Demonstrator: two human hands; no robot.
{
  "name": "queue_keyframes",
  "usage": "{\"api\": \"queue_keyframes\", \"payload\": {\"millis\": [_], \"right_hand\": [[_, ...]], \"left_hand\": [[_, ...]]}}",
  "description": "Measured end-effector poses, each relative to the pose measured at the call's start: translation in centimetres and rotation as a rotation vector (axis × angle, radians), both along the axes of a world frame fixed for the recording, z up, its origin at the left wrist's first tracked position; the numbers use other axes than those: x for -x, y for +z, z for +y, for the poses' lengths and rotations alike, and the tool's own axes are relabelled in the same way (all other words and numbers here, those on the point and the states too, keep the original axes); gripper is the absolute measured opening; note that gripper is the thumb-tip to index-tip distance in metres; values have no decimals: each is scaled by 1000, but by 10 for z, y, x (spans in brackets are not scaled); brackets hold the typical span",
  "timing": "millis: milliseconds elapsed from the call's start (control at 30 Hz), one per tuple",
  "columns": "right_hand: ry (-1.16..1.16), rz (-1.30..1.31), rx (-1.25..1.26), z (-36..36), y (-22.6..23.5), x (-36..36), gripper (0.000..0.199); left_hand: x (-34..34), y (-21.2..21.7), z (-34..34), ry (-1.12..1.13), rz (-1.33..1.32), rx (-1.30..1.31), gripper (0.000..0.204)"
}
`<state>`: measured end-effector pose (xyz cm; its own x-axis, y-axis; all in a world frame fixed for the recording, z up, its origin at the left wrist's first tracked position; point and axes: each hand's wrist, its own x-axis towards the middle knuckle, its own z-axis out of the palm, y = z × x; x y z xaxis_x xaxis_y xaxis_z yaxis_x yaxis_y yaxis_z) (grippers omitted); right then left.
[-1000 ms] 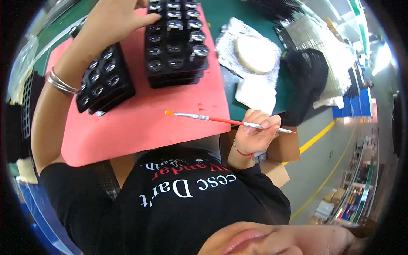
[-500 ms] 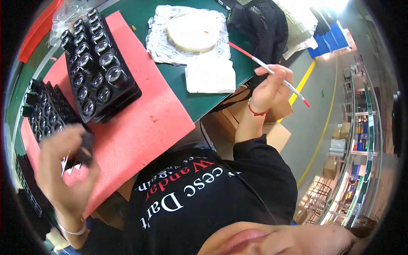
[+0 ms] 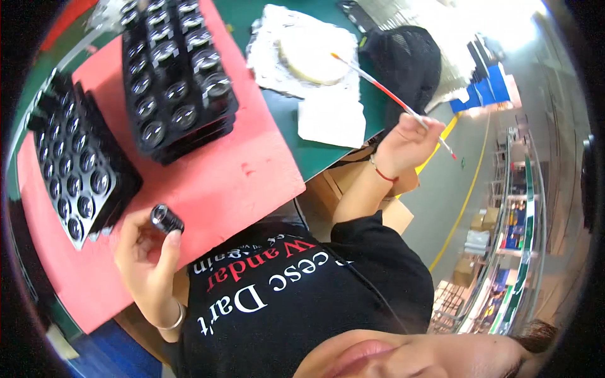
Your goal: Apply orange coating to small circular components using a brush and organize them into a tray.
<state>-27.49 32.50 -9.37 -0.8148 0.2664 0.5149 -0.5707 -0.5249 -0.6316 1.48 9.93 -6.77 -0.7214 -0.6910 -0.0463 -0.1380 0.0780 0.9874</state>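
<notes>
Left hand (image 3: 146, 252) clamped around a small black cylindrical lens piece (image 3: 166, 219), lifted just off the pink foam mat (image 3: 252, 170) beside the black moulded tray of similar pieces (image 3: 72, 170), seemingly turned up for inspection. Right hand (image 3: 406, 142) closed on a thin red-handled brush (image 3: 391, 94), bristle tip poised over the round cream disc on crumpled foil (image 3: 312, 53) on the green desk (image 3: 315, 157), probably for picking up paste.

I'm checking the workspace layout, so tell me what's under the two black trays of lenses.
Both black trays rest on a pink mat, which lies on the green table. Each tray seems stacked on others. The mat's surface directly beneath them is covered.
</notes>
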Motion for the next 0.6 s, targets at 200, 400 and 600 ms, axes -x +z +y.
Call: {"api": "queue_keyframes", "payload": {"millis": [200, 400, 600], "right_hand": [[664, 95, 147, -34, -8, -63, 29], [806, 109, -63, -72, -19, -94, 29], [787, 192, -148, -75, -22, -95, 28]], "left_hand": [[10, 2, -3, -11, -47, -82, 23], [1, -3, -10, 9, -6, -93, 23], [-4, -3, -11, -23, 7, -105, 23]]}}
